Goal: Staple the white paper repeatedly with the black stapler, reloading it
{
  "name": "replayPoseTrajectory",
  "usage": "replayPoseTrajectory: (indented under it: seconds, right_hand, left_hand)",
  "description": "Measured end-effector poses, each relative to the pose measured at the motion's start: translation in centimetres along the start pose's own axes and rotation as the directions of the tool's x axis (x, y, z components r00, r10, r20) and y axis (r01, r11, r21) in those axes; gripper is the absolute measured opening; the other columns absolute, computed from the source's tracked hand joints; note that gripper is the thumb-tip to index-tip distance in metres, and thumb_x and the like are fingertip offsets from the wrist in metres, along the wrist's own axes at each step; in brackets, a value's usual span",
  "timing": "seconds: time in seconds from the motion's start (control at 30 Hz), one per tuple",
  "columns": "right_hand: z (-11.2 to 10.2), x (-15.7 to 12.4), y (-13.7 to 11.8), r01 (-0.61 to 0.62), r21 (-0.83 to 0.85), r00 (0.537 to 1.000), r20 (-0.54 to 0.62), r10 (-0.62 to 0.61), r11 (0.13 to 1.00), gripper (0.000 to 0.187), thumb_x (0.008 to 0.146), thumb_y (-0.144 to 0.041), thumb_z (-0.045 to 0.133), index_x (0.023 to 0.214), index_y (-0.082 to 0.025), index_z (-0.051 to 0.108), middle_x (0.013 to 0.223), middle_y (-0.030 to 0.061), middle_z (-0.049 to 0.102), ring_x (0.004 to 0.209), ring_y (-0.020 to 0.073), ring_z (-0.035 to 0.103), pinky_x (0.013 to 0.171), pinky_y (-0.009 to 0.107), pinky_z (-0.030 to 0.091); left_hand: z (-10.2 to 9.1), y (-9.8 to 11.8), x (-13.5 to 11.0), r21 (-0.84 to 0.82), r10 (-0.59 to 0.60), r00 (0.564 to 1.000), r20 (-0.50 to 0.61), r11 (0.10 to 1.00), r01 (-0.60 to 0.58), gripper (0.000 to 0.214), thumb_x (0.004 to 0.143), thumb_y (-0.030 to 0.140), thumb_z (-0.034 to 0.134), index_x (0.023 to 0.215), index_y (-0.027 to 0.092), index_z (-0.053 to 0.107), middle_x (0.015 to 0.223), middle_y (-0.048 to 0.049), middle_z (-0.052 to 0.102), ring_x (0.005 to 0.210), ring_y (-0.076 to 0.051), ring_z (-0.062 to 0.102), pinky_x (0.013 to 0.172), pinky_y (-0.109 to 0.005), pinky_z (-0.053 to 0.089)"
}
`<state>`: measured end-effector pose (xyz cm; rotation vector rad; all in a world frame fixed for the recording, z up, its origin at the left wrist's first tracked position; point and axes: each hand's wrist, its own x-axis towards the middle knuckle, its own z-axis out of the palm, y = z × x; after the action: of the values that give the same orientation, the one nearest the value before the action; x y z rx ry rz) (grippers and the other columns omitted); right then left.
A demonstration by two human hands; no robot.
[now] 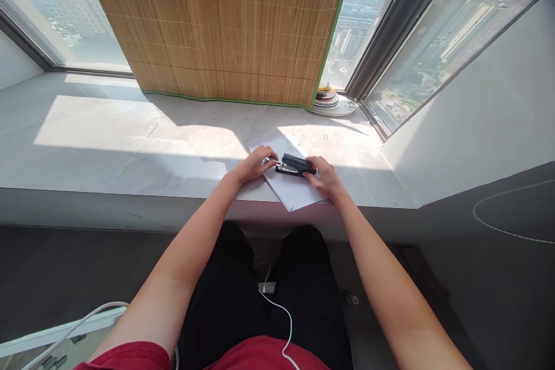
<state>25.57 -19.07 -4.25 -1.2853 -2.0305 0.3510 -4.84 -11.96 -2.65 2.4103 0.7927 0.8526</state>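
Note:
A black stapler (pixel 295 165) with a red rear end lies on a white sheet of paper (pixel 291 189) on the grey window ledge (pixel 130 156). My right hand (pixel 324 176) is closed on the stapler's rear end. At the stapler's front tip, my left hand (pixel 255 165) pinches something small and metallic; I cannot make out what it is. Both forearms reach forward from my lap over the ledge's front edge.
A bamboo blind (pixel 225 23) hangs over the middle window. A stack of plates (pixel 332 101) stands in the ledge's far right corner. A white cable (pixel 277 306) runs across my lap. A white wall (pixel 477 115) closes off the right side.

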Motion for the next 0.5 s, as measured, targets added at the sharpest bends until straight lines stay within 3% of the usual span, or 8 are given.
replayPoseTrajectory:
  seconds: [0.3,0.5]
  right_hand:
    - [0.03,-0.02,0.14,0.003,0.003,1.0,0.001,-0.003,1.0,0.032,0.09,-0.028,0.068,0.121,-0.025,0.064,0.101,0.0075,0.064,0.092,0.0291,0.062,0.086,0.046,0.055]
    - [0.12,-0.02,-0.06,-0.005,0.017,1.0,-0.009,0.005,1.0,0.032,0.089,-0.027,0.069,0.121,-0.025,0.065,0.103,0.0081,0.066,0.094,0.0293,0.062,0.087,0.046,0.055]
  left_hand:
    - [0.56,-0.59,0.14,0.091,0.065,0.997,0.034,0.994,-0.068,0.008,0.105,0.024,0.062,0.109,0.022,0.069,0.117,-0.0107,0.068,0.113,-0.028,0.057,0.106,-0.046,0.049]
    - [0.37,-0.31,0.08,0.089,0.04,0.998,0.047,0.995,-0.044,0.009,0.104,0.025,0.063,0.109,0.023,0.069,0.118,-0.01,0.067,0.115,-0.028,0.057,0.107,-0.046,0.049]
